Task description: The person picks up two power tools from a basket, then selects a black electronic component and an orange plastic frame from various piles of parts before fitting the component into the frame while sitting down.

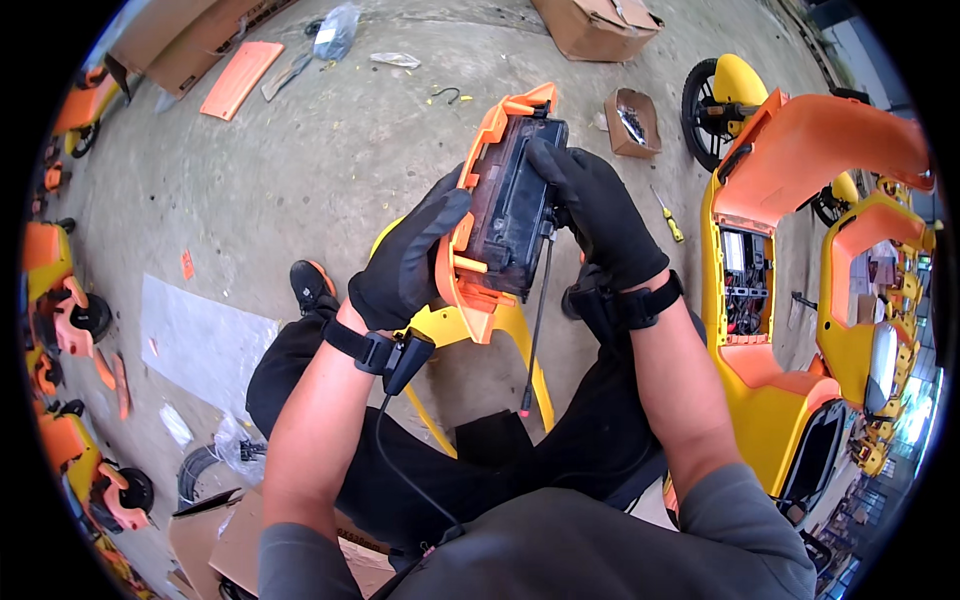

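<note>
My gloved left hand (411,250) is closed on the near left edge of an orange plastic cover (455,268). Set against the inner side of that cover is a black boxy unit (505,210), perhaps a display housing. My gloved right hand (603,205) grips the unit from the right, its thumb lying on top and its other fingers hidden behind. From the unit's lower end a black cable (541,320) hangs down to a red-tipped plug (525,408). Below both hands, between my legs, stands a yellow plastic stool (436,325).
Yellow-and-orange scooter bodies (735,400) stand close on my right, more (60,262) along the left. A screwdriver (668,215) and an open carton of small parts (632,122) lie ahead to the right. Ahead to the left are an orange panel (241,80) and plastic bags (337,32).
</note>
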{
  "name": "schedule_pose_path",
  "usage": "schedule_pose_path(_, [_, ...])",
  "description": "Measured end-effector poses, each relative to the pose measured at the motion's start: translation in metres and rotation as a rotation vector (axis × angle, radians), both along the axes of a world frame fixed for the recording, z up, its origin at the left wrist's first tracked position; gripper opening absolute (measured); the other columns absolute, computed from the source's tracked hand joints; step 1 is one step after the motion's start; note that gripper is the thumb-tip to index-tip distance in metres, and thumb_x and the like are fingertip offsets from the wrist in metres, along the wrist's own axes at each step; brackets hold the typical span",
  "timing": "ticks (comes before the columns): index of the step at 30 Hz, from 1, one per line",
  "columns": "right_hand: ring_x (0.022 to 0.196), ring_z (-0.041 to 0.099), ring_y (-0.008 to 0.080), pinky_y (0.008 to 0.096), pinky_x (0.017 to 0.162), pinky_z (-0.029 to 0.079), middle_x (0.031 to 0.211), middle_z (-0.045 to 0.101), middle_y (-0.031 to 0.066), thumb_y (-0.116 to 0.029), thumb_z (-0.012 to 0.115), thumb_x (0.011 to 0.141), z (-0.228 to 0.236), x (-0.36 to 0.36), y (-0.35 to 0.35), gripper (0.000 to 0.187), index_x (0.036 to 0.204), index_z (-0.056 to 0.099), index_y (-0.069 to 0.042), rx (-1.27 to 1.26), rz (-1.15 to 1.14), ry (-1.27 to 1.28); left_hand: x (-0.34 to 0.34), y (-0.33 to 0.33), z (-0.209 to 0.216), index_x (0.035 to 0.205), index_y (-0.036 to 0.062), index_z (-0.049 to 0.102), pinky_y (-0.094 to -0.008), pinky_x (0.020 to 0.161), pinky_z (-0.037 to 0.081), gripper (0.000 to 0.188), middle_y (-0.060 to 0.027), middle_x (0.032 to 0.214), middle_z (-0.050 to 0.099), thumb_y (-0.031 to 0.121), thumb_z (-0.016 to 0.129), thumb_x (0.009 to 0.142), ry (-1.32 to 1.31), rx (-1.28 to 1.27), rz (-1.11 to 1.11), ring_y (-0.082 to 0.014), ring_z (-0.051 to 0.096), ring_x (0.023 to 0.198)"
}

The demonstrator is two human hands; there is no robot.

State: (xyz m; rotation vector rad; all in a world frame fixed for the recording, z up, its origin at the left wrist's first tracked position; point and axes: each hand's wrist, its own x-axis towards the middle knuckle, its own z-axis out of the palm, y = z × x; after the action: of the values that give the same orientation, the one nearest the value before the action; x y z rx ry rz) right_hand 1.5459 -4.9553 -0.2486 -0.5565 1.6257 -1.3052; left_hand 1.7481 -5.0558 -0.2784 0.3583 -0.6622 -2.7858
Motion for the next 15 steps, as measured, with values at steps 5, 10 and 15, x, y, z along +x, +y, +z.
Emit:
schedule_pose_path(5, [0.066,0.058,0.0062,0.0224,0.059,0.046,0.080,0.063,-0.0014,-0.048,0.070,0.092,0.0011,0.0013,0.0009,0.043,0.094,0.068,-0.004,-0.002,0.012,-0.032,-0.0009,0.0001,0.0034,0.156,0.0036,0.030,-0.0355,0.107,0.048,0.055,-0.0125,0.147,0.049,0.021,0.048,0.107,-0.008,-0.067,-0.015,-0.0206,0.057,0.126])
schedule_pose_path(10, [0.069,0.059,0.0058,0.0225,0.061,0.048,0.083,0.065,-0.0015,-0.045,0.069,0.093,0.0013,0.0056,0.0012,0.040,0.101,0.069,-0.006,-0.006,-0.005,-0.019,-0.0028,0.0007,0.0039,0.157,0.0039,0.028,-0.0359,0.108,0.047,0.058,-0.0125,0.148,0.049,0.021,0.049,0.106,-0.019,-0.063,-0.008,-0.0207,0.057,0.127])
schedule_pose_path(15, [0.071,0.060,0.0059,0.0227,0.062,0.049,0.084,0.065,-0.0017,-0.043,0.069,0.093,0.0023,0.0066,0.0014,0.039,0.102,0.069,-0.005,-0.017,-0.019,-0.014,-0.0043,0.0014,0.0038,0.158,0.0047,0.027,-0.0354,0.108,0.047,0.059,-0.0121,0.148,0.048,0.020,0.050,0.105,-0.057,-0.073,-0.015,-0.0202,0.057,0.126])
